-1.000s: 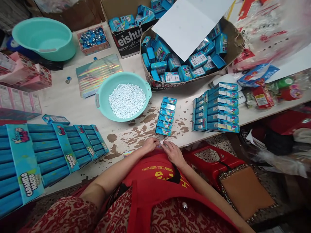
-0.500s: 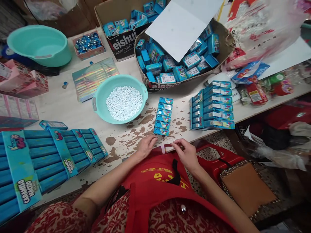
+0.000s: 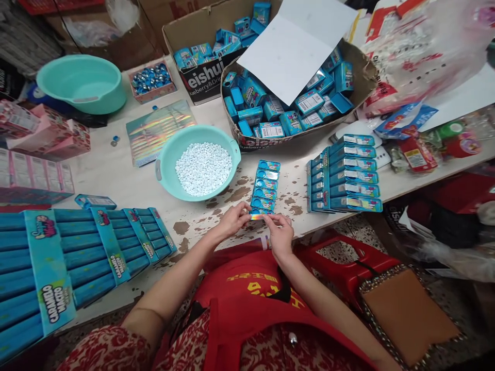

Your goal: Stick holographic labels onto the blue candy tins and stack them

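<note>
My left hand and my right hand pinch a small shiny holographic strip between them, at the near end of a short row of blue tins on the worn table. Both hands have their fingers closed on the strip's ends. A teal basin of white tablets sits just left of the row. A stack of blue tins stands to the right.
Cardboard boxes of blue tins lie at the back under a white sheet. An empty teal basin, a tray of blue caps and holographic sheets sit far left. Blue display cartons fill the near left. A red stool stands below.
Both hands rose from the table's near edge at my lap up to the near end of the tin row, carrying the small strip there.
</note>
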`<move>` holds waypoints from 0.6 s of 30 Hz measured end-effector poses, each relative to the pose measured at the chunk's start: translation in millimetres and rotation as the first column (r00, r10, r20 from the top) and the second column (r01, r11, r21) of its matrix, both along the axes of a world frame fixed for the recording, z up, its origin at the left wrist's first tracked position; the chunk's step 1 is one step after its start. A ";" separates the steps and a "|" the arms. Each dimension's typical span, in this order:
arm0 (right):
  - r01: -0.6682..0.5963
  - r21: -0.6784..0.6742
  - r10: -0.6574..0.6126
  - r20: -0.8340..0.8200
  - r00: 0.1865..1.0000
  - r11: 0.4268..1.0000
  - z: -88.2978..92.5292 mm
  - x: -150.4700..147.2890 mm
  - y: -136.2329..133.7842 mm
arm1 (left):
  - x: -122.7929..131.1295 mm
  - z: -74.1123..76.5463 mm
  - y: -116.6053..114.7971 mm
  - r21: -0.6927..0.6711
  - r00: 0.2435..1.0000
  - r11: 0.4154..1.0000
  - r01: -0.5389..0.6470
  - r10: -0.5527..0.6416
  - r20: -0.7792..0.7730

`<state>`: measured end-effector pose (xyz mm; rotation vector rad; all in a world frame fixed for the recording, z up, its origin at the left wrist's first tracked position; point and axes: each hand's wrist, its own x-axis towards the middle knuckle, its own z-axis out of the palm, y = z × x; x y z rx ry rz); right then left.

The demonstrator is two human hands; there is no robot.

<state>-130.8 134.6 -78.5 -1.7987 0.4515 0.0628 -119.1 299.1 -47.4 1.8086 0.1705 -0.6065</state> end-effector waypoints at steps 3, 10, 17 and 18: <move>0.084 -0.012 -0.084 -0.001 0.997 0.996 -7.6 2.2 6.9 | 14.3 5.8 8.6 0.168 0.977 0.974 0.151 -0.173 0.126; 0.094 -0.027 -0.094 -0.004 0.996 0.995 -16.2 7.5 13.8 | 24.4 -5.6 7.6 0.293 0.951 0.934 0.202 -0.259 0.168; 0.184 -0.035 -0.184 -0.011 0.983 0.982 -18.2 8.9 8.3 | 9.9 -35.8 0.8 0.484 0.996 0.873 0.057 -0.085 0.035; 0.194 -0.017 -0.195 -0.032 0.980 0.981 -19.0 8.9 6.9 | 4.5 -36.6 -0.4 0.526 0.998 0.850 0.025 -0.048 0.031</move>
